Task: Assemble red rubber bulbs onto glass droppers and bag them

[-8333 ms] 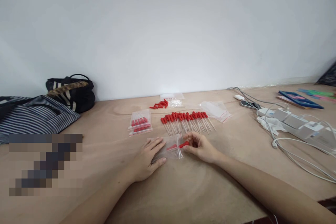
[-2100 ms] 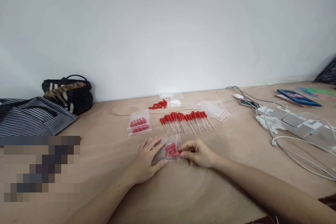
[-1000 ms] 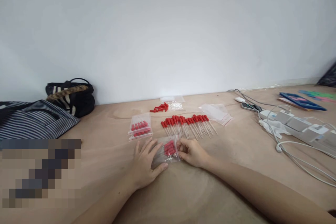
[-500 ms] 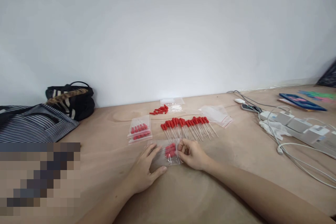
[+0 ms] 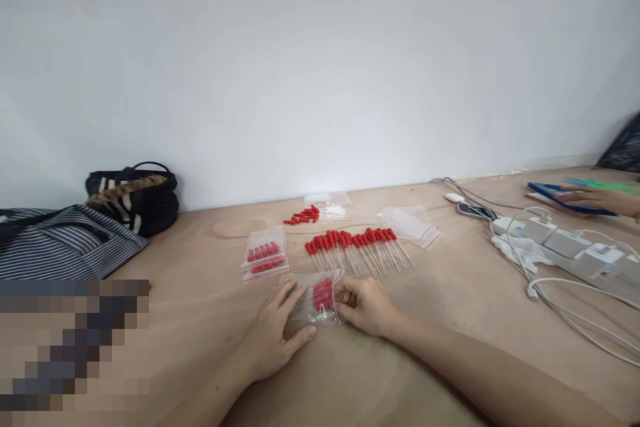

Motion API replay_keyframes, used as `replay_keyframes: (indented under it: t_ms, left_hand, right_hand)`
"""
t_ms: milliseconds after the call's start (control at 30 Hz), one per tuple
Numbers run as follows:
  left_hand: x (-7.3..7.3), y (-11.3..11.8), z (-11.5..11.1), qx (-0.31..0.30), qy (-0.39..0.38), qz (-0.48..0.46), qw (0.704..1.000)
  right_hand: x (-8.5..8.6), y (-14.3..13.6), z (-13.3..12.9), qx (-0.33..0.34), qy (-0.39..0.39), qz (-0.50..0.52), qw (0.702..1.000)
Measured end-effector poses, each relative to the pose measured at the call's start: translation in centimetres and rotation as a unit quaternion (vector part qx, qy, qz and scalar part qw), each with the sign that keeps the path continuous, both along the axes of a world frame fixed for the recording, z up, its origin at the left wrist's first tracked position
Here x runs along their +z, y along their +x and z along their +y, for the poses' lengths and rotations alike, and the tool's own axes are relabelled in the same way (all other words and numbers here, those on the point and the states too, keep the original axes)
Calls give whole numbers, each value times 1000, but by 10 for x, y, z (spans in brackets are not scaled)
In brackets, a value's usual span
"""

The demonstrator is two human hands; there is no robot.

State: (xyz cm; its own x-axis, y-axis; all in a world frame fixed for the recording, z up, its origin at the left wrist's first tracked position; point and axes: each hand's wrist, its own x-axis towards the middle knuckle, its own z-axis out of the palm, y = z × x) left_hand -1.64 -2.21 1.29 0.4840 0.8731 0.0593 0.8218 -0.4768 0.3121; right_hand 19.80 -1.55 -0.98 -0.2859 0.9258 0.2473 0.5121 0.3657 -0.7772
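Observation:
A clear zip bag with several red-capped droppers inside lies flat between my hands. My left hand rests at its left end, thumb and fingers spread. At the bag's right edge my right hand is closed, its fingertips pinching the plastic. Just beyond, a row of red-topped droppers lies with the thin clear stems pointing toward me. Two filled bags overlap to the left of that row.
Loose red caps and a clear packet lie near the wall. Bags lie right of the droppers. Chargers and cables stand right; another person's hand touches a blue tray. A striped bag is left.
Another person's hand has come in at the right, over the blue tray. The red caps in the bag sit more closely together. My hands have barely moved.

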Motion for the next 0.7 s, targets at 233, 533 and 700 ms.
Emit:
replay_keyframes:
  t_ms: [233,533,700]
  left_hand:
    - [-1,-1,1,-3,5,-3,1000]
    - [1,1,-1,-3,-6,-4,1000]
    - [1,1,-1,-5,2,-1,1000]
  right_hand:
    - [16,19,29,12,-84,47,995]
    - [31,14,86,-235,-64,-104,964]
    - [29,3,93,-248,-100,-159,950]
